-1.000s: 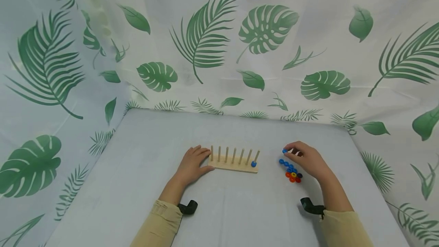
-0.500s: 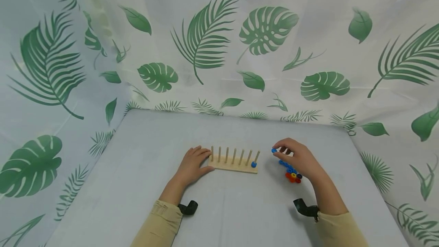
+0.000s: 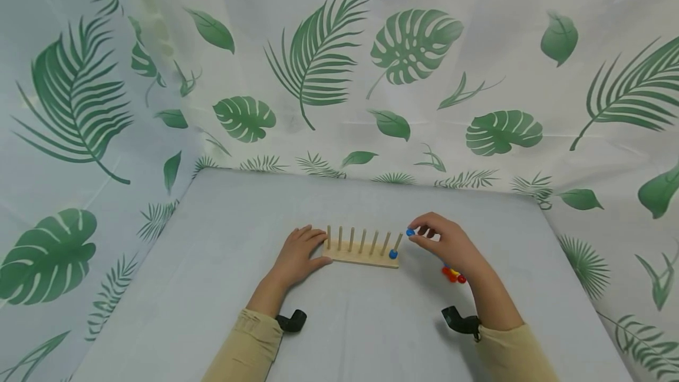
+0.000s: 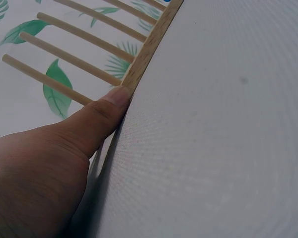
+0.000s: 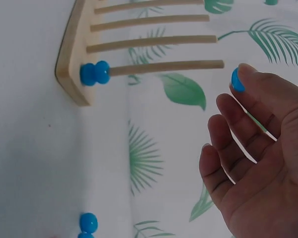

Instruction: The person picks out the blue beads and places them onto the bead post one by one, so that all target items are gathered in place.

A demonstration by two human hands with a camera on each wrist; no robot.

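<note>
A wooden peg board (image 3: 361, 254) with a row of upright pegs stands mid-table. My left hand (image 3: 299, 257) holds its left end, the thumb (image 4: 107, 106) against the near edge; the other fingers are partly hidden in the left wrist view. Between thumb and index finger, my right hand (image 3: 448, 243) pinches a blue bead (image 5: 237, 80). That bead is just right of the top of the rightmost peg (image 5: 169, 67), apart from it. Blue beads (image 5: 95, 73) sit at that peg's base, two of them visible in the right wrist view.
Right of the board lies a group of loose beads, with red beads (image 3: 452, 276) in sight and others partly hidden under the right hand. Blue beads (image 5: 88, 223) show low in the right wrist view. A leaf-patterned curtain (image 3: 339, 75) rises behind the white table (image 3: 254, 205).
My right hand has moved left with the blue bead, from above the loose beads to beside the rightmost peg. The left hand and the peg board have stayed in place.
</note>
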